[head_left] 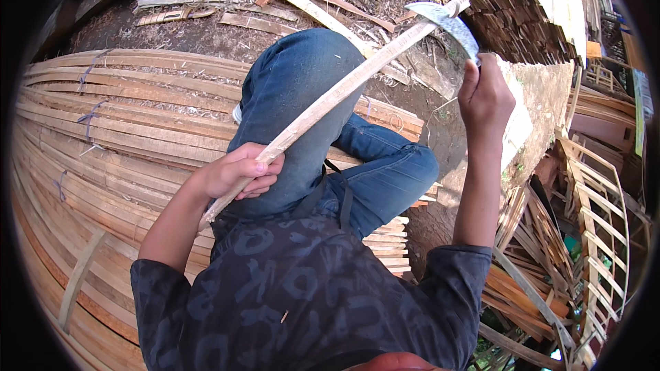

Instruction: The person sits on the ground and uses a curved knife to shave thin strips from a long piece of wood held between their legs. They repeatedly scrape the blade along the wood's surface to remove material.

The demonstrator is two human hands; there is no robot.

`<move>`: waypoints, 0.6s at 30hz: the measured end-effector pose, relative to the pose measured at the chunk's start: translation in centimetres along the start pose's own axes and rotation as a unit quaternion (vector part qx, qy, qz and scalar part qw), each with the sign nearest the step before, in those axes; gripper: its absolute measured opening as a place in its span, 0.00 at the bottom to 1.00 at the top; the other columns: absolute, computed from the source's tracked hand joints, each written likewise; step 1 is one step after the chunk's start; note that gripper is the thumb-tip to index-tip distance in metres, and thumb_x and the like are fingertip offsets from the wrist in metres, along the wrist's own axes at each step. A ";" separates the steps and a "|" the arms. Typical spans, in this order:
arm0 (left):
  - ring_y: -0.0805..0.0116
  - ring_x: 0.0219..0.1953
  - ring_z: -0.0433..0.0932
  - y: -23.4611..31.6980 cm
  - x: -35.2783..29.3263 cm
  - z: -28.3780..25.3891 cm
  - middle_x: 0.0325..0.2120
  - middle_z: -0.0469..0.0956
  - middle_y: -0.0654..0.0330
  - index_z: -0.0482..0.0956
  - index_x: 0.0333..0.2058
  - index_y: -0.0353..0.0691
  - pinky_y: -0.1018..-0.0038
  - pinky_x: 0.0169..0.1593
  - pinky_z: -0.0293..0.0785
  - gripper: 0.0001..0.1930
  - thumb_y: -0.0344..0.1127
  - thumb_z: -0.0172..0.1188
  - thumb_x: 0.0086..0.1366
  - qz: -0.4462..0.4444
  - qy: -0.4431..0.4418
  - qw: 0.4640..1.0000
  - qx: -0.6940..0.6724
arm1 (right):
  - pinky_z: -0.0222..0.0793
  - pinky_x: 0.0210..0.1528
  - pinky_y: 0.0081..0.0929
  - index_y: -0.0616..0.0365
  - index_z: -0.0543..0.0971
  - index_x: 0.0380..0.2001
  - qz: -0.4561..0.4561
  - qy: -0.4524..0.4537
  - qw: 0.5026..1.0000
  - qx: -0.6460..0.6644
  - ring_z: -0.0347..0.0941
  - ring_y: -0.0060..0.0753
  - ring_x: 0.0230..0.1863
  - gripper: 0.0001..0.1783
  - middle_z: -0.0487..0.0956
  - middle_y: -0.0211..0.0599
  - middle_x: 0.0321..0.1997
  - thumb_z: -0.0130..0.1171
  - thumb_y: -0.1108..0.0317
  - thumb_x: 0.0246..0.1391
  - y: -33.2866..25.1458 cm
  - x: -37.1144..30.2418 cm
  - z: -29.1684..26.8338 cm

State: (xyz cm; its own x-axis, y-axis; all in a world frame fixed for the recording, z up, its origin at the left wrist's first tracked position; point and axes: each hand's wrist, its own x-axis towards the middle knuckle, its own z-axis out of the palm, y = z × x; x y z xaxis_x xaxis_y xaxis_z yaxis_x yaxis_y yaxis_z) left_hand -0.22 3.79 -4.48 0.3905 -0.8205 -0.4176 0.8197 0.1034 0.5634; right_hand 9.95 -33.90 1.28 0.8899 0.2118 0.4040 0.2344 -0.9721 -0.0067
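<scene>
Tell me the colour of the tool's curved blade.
The blade is silvery grey, best seen in the head view.

Littered brown earth ground (447, 144)
Flat pale-brown wooden offcuts (258, 24) and fine tan shavings (189, 45) lie scattered on it, near long tan wooden strips (137, 125) bundled with purplish cord (90, 117).

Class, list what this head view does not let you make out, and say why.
In the head view:
Lower tip of the curved metal blade: covered by the right hand.
Part of the wooden handle: wrapped by the left hand.
Pale thing: mostly hidden behind the jeans.
Far ends of lower-left wooden strips: cut off by the dark edge.
</scene>
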 end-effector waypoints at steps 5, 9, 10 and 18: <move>0.81 0.12 0.58 -0.1 0.1 -0.5 0.13 0.60 0.69 0.63 0.26 0.42 0.82 0.17 0.56 0.20 0.53 0.55 0.61 0.009 -0.026 1.000 -0.007 | 0.67 0.35 0.49 0.63 0.75 0.35 0.312 -0.046 0.947 -0.057 0.75 0.60 0.32 0.23 0.78 0.56 0.27 0.41 0.53 0.68 14.3 -3.2 1.0; 0.81 0.13 0.60 0.3 0.5 -0.3 0.13 0.62 0.69 0.64 0.27 0.41 0.82 0.17 0.57 0.20 0.53 0.56 0.61 0.012 -0.019 1.000 0.015 | 0.58 0.26 0.28 0.65 0.75 0.36 0.396 -0.033 0.892 0.215 0.61 0.23 0.22 0.19 0.68 0.30 0.19 0.47 0.58 0.68 10.8 -9.5 4.4; 0.81 0.14 0.61 0.6 0.5 -0.3 0.14 0.63 0.69 0.66 0.28 0.40 0.81 0.18 0.58 0.20 0.52 0.57 0.60 0.008 -0.016 1.000 0.024 | 0.55 0.24 0.23 0.64 0.74 0.39 0.414 -0.023 0.860 0.297 0.58 0.16 0.22 0.15 0.65 0.25 0.19 0.48 0.61 0.68 9.8 -11.5 5.9; 0.82 0.26 0.67 0.9 -1.0 2.8 0.23 0.71 0.68 0.74 0.40 0.32 0.82 0.30 0.65 0.23 0.49 0.60 0.60 0.009 0.140 0.980 0.143 | 0.56 0.18 0.15 0.62 0.71 0.45 0.346 0.037 0.769 0.536 0.60 0.14 0.17 0.11 0.66 0.25 0.22 0.46 0.66 0.69 -7.7 -12.6 4.4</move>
State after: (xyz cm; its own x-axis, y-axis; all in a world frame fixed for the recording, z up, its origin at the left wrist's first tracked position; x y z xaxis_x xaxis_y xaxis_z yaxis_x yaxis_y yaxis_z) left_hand -1.04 3.16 -1.60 0.5365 -0.6295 -0.5620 0.6760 -0.0781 0.7328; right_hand -1.37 -28.62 -7.83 0.9313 -0.3639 0.0143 -0.0633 -0.2003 -0.9777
